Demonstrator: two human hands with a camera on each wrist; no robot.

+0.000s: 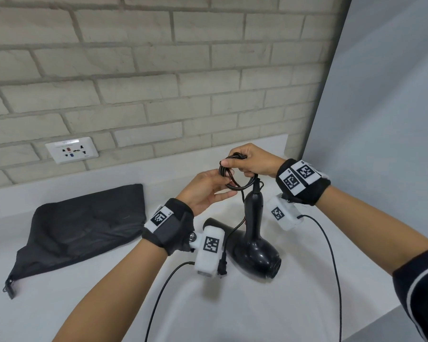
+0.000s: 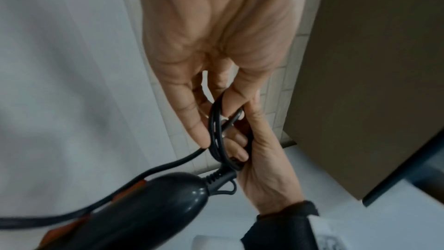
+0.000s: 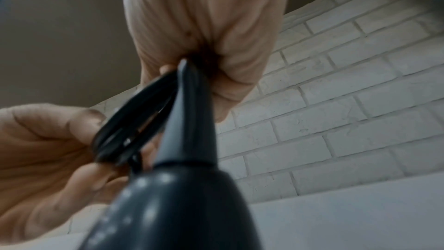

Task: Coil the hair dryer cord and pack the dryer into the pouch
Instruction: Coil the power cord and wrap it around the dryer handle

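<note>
The black hair dryer [image 1: 253, 245] stands barrel-down at the counter, handle pointing up. Its cord is wound into a small coil [image 1: 235, 177] just above the handle. My right hand [image 1: 244, 164] grips the top of the coil with curled fingers. My left hand [image 1: 221, 190] pinches the coil's lower left side between thumb and fingers. From the coil a loose stretch of cord runs down to the plug [image 1: 223, 265], which hangs by my left wrist. The left wrist view shows the coil [image 2: 217, 140] between both hands, above the dryer handle [image 2: 144, 212]. The black pouch [image 1: 84, 225] lies flat at the left.
A white counter [image 1: 84, 304] runs along a brick wall with a socket plate [image 1: 71, 149]. A grey panel [image 1: 393, 95] closes the right side, and the counter's edge [image 1: 381, 317] drops off at the lower right. Thin black cables [image 1: 331, 267] trail from the wrist cameras.
</note>
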